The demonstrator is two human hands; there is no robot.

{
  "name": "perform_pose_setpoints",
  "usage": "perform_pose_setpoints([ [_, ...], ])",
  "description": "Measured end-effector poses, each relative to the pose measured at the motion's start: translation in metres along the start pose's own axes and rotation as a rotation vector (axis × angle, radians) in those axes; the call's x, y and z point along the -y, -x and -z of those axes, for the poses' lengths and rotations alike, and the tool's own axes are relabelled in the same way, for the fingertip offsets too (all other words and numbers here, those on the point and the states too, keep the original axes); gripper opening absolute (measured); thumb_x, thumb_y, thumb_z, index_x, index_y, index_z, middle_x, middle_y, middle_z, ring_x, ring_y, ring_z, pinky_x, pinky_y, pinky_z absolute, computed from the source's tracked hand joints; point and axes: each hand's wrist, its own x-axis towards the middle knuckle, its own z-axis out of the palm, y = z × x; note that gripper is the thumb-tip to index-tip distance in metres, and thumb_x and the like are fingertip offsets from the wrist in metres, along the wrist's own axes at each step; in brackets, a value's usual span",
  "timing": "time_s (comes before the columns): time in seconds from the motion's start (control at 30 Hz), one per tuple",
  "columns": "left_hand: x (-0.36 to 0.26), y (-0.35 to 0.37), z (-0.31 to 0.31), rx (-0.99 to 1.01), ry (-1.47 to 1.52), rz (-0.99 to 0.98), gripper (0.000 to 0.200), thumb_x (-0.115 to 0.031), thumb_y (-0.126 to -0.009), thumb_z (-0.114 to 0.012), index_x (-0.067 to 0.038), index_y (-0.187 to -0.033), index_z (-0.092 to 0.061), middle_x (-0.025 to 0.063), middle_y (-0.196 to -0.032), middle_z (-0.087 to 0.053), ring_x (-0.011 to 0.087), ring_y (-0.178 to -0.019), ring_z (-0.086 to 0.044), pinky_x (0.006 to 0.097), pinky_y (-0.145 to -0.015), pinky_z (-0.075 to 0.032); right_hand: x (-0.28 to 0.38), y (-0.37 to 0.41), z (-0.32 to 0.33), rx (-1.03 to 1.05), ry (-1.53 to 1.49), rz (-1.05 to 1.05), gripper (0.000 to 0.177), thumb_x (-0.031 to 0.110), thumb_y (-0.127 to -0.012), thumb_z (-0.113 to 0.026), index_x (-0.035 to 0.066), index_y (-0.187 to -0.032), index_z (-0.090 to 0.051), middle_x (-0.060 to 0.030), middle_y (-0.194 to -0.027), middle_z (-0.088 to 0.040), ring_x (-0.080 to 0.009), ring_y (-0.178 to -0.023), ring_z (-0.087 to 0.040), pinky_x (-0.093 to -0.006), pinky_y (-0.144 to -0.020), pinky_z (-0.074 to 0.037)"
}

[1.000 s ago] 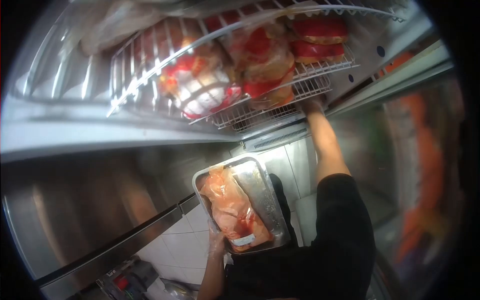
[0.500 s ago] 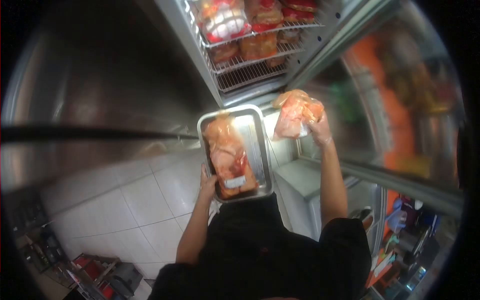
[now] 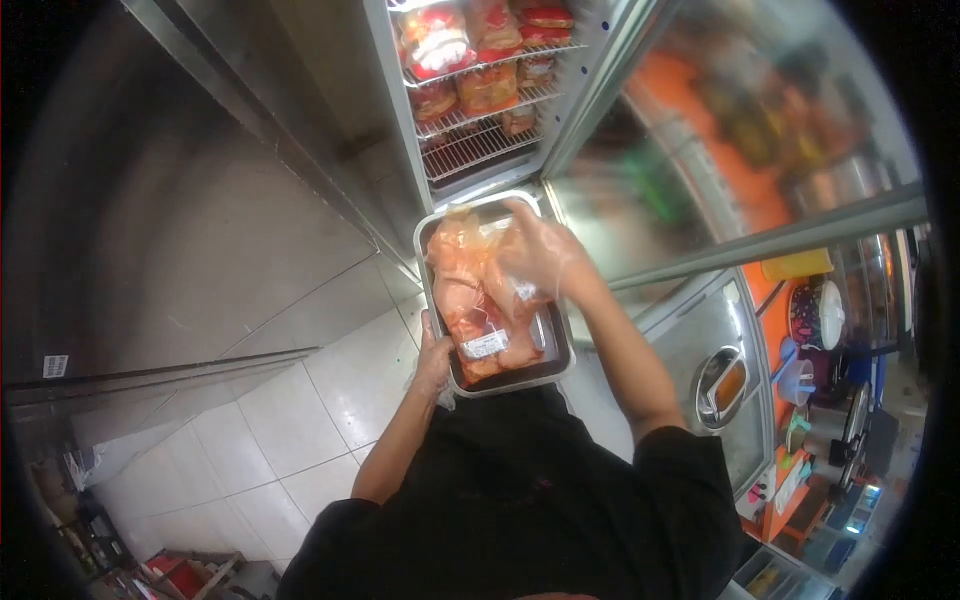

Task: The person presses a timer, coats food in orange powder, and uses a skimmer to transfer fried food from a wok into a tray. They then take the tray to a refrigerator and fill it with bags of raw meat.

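My left hand (image 3: 433,368), in a thin clear glove, grips the left side of a metal tray (image 3: 567,350). A plastic bag of raw meat (image 3: 462,290) with a white label lies along the tray's left half. Over the tray's right half, my right hand (image 3: 548,255), also gloved, has its fingers closed on a second bag of meat (image 3: 518,295). That bag is inside the tray, against the first one; the hand hides part of it.
Ahead stands an open fridge with wire shelves (image 3: 480,148) holding bagged food (image 3: 487,88). Its glass door (image 3: 640,160) swings out to the right. A glass-topped unit (image 3: 665,345) and a cluttered orange counter (image 3: 775,400) lie at the right. Tiled floor (image 3: 340,390) shows at the left.
My right hand has moved left and brought the second bag from beside the tray into it. The tray has shifted slightly right in view, still held by my left hand.
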Motion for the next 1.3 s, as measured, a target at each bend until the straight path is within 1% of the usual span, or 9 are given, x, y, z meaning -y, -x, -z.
perform_pose_setpoints([
  [0.2,-0.016,0.019,-0.041,0.04,-0.129,-0.095,0.096,-0.006,-0.082,-0.061,-0.004,-0.159,-0.003,0.0174,-0.138,-0.051,0.0273,-0.12,-0.055,0.0363,-0.1,-0.047,-0.011,-0.041,0.022,0.027,0.034,0.327,0.059,0.034,-0.085,-0.073,0.013,-0.135,-0.049,-0.021,-0.11,-0.067,-0.041,-0.103,-0.063,-0.047,-0.09,-0.051],
  [0.43,-0.002,0.01,-0.06,0.021,0.036,-0.14,0.098,-0.004,-0.087,-0.062,-0.006,-0.16,0.004,0.0245,-0.141,-0.046,0.0331,-0.121,-0.056,0.0413,-0.105,-0.045,-0.052,-0.019,0.058,-0.698,-0.001,0.564,0.024,0.021,-0.088,-0.072,0.007,-0.105,-0.062,-0.0146,-0.105,-0.063,-0.032,-0.104,-0.061,-0.0415,-0.093,-0.047],
  [0.67,0.01,0.002,-0.054,0.024,-0.063,-0.216,0.1,-0.026,-0.089,-0.076,-0.001,-0.157,-0.008,0.0214,-0.145,-0.044,0.033,-0.125,-0.053,0.0449,-0.105,-0.046,-0.266,0.067,0.194,-1.887,-0.086,0.086,0.027,0.015,-0.098,-0.059,0.003,-0.122,-0.057,-0.0043,-0.115,-0.058,-0.0147,-0.095,-0.054,-0.0295,-0.091,-0.045],
  [0.73,0.009,-0.006,-0.053,0.143,-0.071,-0.205,0.098,-0.03,-0.087,-0.078,0.0,-0.155,-0.014,0.0199,-0.143,-0.046,0.0313,-0.124,-0.054,0.0444,-0.104,-0.046,-0.381,0.053,0.211,-1.344,-0.679,0.099,0.037,0.019,-0.101,-0.049,0.0,-0.133,-0.052,-0.0105,-0.126,-0.057,-0.0214,-0.109,-0.055,-0.0353,-0.096,-0.043],
  [0.8,0.001,0.0,-0.063,0.226,-0.073,-0.207,0.097,-0.033,-0.085,-0.08,0.0,-0.154,-0.02,0.0183,-0.142,-0.047,0.0297,-0.123,-0.055,0.0439,-0.104,-0.047,-0.399,0.03,0.201,-1.506,0.754,-0.211,0.04,0.022,-0.103,-0.041,0.0,-0.133,-0.055,-0.0183,-0.126,-0.061,-0.0329,-0.116,-0.057,-0.0453,-0.098,-0.044],
  [0.87,-0.004,0.013,-0.075,0.084,-0.06,-0.345,0.086,-0.032,-0.085,-0.08,0.0,-0.149,-0.032,0.0151,-0.139,-0.051,0.0266,-0.12,-0.058,0.0422,-0.103,-0.048,-0.347,0.058,0.219,-1.066,-0.178,-0.343,0.037,0.018,-0.1,-0.042,-0.001,-0.127,-0.059,-0.0262,-0.123,-0.063,-0.0402,-0.121,-0.056,-0.0525,-0.099,-0.041],
  [0.93,0.002,0.018,-0.058,0.032,0.0,-0.136,0.085,-0.029,-0.084,-0.08,-0.001,-0.149,-0.032,0.0146,-0.138,-0.052,0.0269,-0.119,-0.058,0.0416,-0.103,-0.048,-0.373,0.053,0.184,-1.32,0.457,-0.102,0.035,0.021,-0.1,-0.042,-0.001,-0.119,-0.063,-0.0251,-0.108,-0.066,-0.0394,-0.109,-0.06,-0.0497,-0.093,-0.043],
  [1.0,0.01,0.013,-0.048,0.043,-0.012,-0.151,0.088,-0.023,-0.085,-0.077,-0.003,-0.153,-0.025,0.0159,-0.145,-0.046,0.03,-0.125,-0.054,0.0425,-0.106,-0.046,-0.298,0.083,0.196,-1.049,-0.088,-0.101,0.027,0.018,-0.096,-0.045,0.002,-0.104,-0.066,-0.0252,-0.098,-0.066,-0.039,-0.097,-0.062,-0.0505,-0.083,-0.046],
  [1.3,0.024,0.023,-0.04,-0.044,-0.039,-0.173,0.089,-0.02,-0.084,-0.076,-0.004,-0.154,-0.024,0.0163,-0.146,-0.044,0.0307,-0.126,-0.053,0.0429,-0.106,-0.045,-0.16,0.035,0.126,-0.459,-0.301,0.354,0.042,0.038,-0.101,-0.054,0.003,-0.117,-0.068,-0.0188,-0.103,-0.067,-0.0347,-0.103,-0.062,-0.0438,-0.094,-0.047],
])
